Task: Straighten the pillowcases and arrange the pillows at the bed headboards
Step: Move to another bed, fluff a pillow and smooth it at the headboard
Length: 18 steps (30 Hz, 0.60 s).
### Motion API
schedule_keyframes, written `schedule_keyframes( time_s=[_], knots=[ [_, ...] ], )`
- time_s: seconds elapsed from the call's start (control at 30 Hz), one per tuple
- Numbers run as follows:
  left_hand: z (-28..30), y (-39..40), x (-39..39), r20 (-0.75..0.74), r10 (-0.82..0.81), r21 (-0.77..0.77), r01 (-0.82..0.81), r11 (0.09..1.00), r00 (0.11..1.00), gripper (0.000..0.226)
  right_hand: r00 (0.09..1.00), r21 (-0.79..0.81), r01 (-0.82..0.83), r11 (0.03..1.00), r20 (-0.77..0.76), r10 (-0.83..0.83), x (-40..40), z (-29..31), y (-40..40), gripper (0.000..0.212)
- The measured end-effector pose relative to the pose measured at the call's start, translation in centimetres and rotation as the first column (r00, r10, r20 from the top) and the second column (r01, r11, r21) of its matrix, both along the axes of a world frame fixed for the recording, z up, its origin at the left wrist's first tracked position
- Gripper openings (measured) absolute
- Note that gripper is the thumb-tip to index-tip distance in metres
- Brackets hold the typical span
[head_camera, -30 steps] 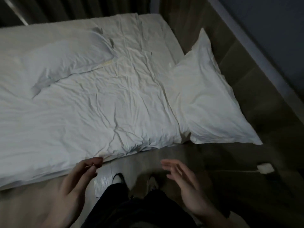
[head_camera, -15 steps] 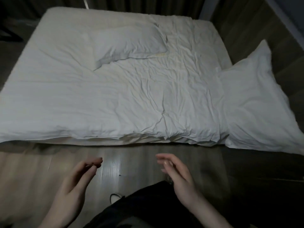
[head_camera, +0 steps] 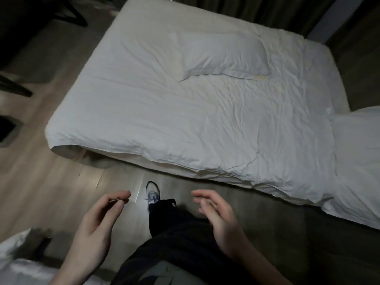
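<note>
A white bed with a wrinkled sheet fills the middle of the dim view. One white pillow lies flat on the sheet toward the far side. A second white pillow rests at the bed's right end, hanging over onto the floor. My left hand and my right hand hover over the floor in front of the bed, palms facing each other, fingers loosely apart, holding nothing. Neither hand touches the bed or a pillow.
Wooden floor runs along the bed's near side, where my foot in a light shoe steps. Dark furniture legs stand at the left. White bedding shows at the bottom left corner. Dark curtains hang behind the bed.
The view has swung left along the bed, so the right pillow slid toward the frame's edge and the bed's left end came into sight. My hands stay empty in the same pose.
</note>
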State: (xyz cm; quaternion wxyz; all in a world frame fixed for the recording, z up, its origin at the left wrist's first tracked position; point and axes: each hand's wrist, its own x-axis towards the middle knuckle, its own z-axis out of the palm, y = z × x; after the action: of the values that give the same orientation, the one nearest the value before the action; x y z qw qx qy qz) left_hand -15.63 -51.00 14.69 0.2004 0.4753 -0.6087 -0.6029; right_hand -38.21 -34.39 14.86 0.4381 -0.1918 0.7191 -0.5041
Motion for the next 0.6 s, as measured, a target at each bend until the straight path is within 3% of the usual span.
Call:
schedule_keyframes(
  time_s=[0.2,0.3,0.53,0.6],
  knots=[
    [-0.1,-9.5,4.3,0.033,0.126,-0.009,-0.125,0.992,0.992,0.022,0.995,0.013,-0.093,0.996,-0.029,0.093,1.6,-1.3,-11.2,0.029],
    [0.6,-15.2,6.4,0.046,0.161,-0.005,-0.16,0.987,0.986,0.012,0.994,0.002,-0.107,0.994,-0.016,0.107,3.2,-1.7,-17.3,0.017],
    [1.5,-28.6,8.8,0.04,0.204,-0.039,-0.203,0.978,0.978,0.022,0.985,-0.018,-0.17,0.985,0.013,0.17,7.1,-0.9,-32.2,0.018],
    [1.2,-32.3,9.1,0.014,0.207,-0.021,-0.207,0.978,0.978,0.014,0.987,-0.021,-0.162,0.987,-0.005,0.161,8.1,-0.7,-35.7,0.022]
  ],
)
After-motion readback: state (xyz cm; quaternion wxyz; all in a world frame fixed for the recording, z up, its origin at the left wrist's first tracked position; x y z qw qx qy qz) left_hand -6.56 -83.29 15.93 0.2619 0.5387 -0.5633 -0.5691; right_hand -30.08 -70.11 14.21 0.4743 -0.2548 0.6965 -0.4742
